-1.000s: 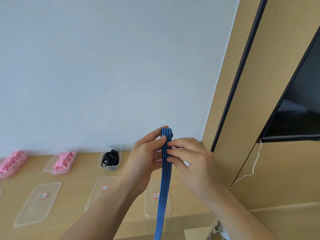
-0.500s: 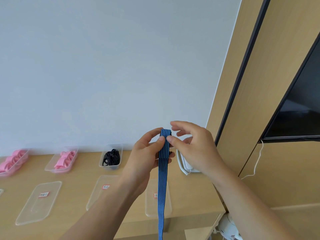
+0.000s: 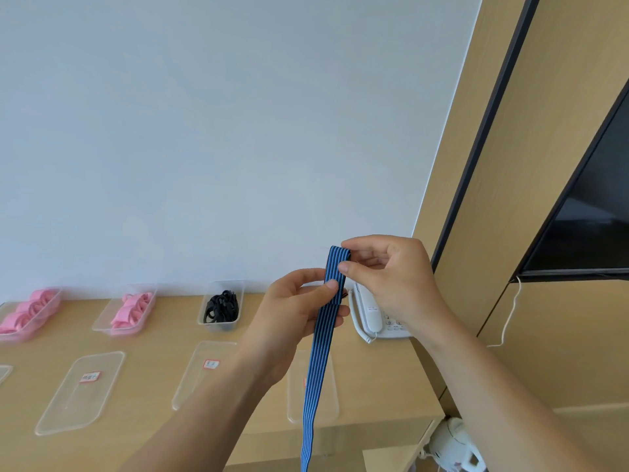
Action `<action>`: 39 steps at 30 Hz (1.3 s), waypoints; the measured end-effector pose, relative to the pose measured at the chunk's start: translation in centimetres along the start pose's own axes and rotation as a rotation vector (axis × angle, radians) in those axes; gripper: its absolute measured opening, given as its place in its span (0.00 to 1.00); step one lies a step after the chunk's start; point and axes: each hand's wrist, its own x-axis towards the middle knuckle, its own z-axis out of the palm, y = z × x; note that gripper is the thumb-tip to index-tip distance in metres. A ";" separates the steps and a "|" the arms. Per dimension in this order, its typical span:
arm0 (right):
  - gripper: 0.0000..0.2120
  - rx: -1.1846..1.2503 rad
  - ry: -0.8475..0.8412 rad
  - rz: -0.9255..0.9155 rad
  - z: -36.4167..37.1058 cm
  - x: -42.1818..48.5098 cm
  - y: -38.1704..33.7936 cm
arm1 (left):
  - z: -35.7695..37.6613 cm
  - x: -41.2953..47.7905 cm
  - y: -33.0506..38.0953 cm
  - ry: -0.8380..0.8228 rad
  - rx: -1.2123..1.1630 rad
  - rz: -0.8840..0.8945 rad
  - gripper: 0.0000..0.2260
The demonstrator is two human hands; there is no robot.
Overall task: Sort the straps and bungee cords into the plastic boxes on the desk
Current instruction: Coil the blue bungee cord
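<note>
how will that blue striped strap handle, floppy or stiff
Likely floppy: below the left hand the blue striped strap hangs straight down, and its top folds over at the right hand. Probably light: fingertip pinches carry it.

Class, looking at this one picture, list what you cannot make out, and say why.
All in the head view:
Blue-and-black striped elastic strap: lower end cut off by the bottom edge.
Red-bordered paper labels: writing too small to read.
White desk telephone: partly hidden by the right hand.
Leftmost clear plastic box of pink straps: cut off by the left edge.
</note>
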 end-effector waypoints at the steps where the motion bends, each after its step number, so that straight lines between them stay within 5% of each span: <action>1: 0.12 0.005 0.009 -0.002 -0.1 0.0 0.0 | -0.1 0.0 -0.1 -0.005 0.014 0.001 0.11; 34: 0.09 0.127 0.057 -0.293 0.0 -2.5 -1.2 | 0.6 0.2 -1.0 0.241 -0.010 0.102 0.11; 39: 0.06 0.104 0.040 -0.341 0.0 -2.5 -0.8 | 0.4 0.0 -0.8 0.165 -0.032 0.121 0.09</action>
